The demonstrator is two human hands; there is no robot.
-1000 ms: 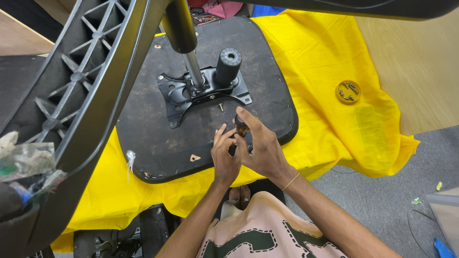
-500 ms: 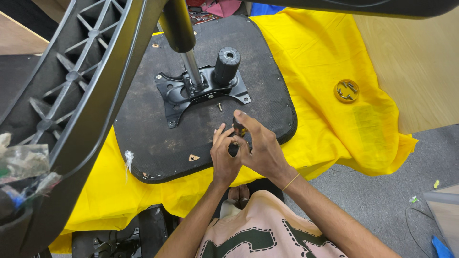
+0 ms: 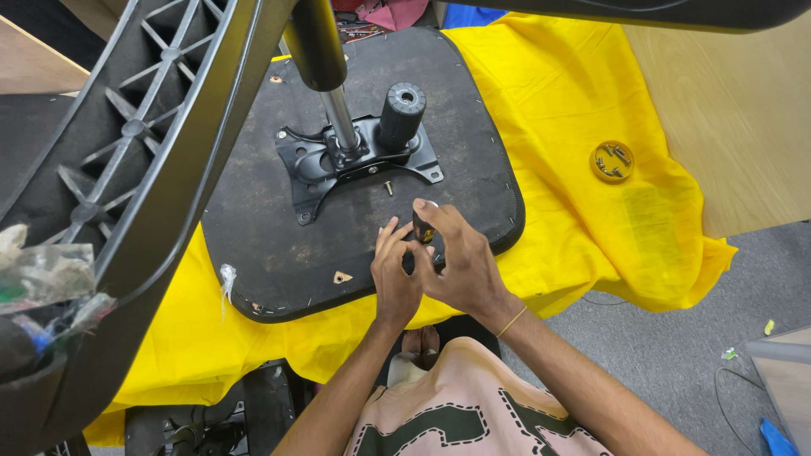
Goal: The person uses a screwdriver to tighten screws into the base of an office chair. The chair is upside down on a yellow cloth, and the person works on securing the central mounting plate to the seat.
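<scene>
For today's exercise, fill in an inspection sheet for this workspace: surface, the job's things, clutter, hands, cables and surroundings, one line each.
Surface: yellow cloth spread over a wooden table.
Job's things: upturned black seat base with a metal mounting plate; a loose screw beside the plate.
Clutter: small yellow dish holding screws; crumpled plastic wrap at left.
Hands: left hand and right hand together pinch a small dark tool over the seat base.
Cables: thin wire on the grey floor.
Surroundings: black ribbed chair back looming at left.
</scene>
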